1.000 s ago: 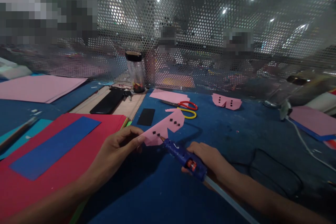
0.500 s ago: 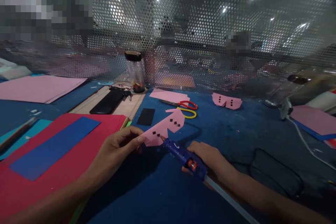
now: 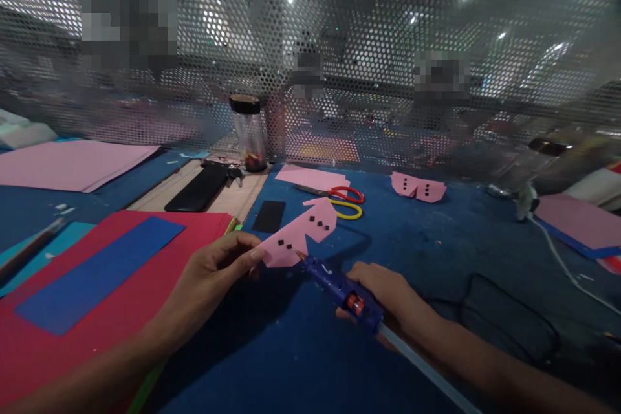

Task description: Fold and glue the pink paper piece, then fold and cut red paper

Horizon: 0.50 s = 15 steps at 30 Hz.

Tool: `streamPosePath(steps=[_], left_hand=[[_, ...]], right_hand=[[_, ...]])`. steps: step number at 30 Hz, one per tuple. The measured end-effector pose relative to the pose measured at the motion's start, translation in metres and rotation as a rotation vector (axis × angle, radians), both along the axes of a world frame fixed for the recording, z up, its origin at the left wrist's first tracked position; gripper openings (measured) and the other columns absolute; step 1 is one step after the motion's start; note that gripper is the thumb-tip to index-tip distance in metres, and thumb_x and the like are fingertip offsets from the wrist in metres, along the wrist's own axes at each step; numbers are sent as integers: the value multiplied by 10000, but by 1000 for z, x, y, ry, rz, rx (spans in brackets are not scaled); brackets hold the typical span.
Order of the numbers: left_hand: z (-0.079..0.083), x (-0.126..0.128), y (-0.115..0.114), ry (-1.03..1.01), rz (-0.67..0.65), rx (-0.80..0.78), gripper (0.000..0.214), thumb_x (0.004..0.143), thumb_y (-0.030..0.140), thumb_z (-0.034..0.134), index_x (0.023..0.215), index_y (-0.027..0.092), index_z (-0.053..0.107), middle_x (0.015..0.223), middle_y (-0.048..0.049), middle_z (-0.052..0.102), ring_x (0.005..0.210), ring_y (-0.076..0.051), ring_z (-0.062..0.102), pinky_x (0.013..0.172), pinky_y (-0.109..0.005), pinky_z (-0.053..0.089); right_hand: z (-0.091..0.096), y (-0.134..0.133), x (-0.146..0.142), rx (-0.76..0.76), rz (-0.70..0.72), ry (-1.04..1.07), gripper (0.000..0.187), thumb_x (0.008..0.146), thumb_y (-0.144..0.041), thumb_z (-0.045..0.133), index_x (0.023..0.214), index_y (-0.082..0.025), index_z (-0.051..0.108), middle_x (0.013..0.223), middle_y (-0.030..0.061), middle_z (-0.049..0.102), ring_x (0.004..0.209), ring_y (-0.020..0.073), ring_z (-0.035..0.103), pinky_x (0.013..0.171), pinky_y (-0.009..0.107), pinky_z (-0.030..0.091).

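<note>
My left hand (image 3: pixel 218 272) pinches the near end of a pink paper cut-out (image 3: pixel 301 233) dotted with small black squares and holds it just above the blue table (image 3: pixel 412 252). My right hand (image 3: pixel 383 294) is wrapped round a blue glue gun (image 3: pixel 339 288) with a clear glue stick trailing out behind. The gun's tip touches the lower edge of the pink cut-out, next to my left fingertips.
Red-and-yellow scissors (image 3: pixel 347 200) lie beyond the cut-out beside pink paper (image 3: pixel 310 176). A second pink cut-out (image 3: pixel 420 187) lies further right. A red sheet with a blue strip (image 3: pixel 97 272) is at left, plus a black phone (image 3: pixel 196 187), a jar (image 3: pixel 248 132) and a perforated metal screen (image 3: pixel 339 45) behind.
The pink cut-out has tilted up slightly in my left hand. Both hands and the glue gun stay almost where they were.
</note>
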<state>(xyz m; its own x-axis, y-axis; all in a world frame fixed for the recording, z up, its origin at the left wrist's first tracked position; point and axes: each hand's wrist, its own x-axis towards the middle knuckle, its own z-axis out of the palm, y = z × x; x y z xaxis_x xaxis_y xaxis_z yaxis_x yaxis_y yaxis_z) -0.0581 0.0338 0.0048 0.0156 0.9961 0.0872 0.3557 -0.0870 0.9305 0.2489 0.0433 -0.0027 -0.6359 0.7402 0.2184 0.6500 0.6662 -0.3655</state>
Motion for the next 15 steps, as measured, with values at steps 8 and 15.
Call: streamPosePath(steps=[8,15], left_hand=[[2,1,-2,-2,1,-18,265,922,491,647,846,238,671,709,33,618,678,-137,556,636,-239,413],[2,2,0,-6,-13,5,251,920,476,645,849,238,682,708,32,627,677,-137,571,636,-236,436]], right_hand=[[-4,2,-1,-49,30,31,236,813,-196,688,1012,-241,571,914,-10,674,820,189,635,695,274,404],[-6,2,-1,-39,18,30,214,836,-210,684,1009,-243,562,920,-10,681,813,186,628,690,274,398]])
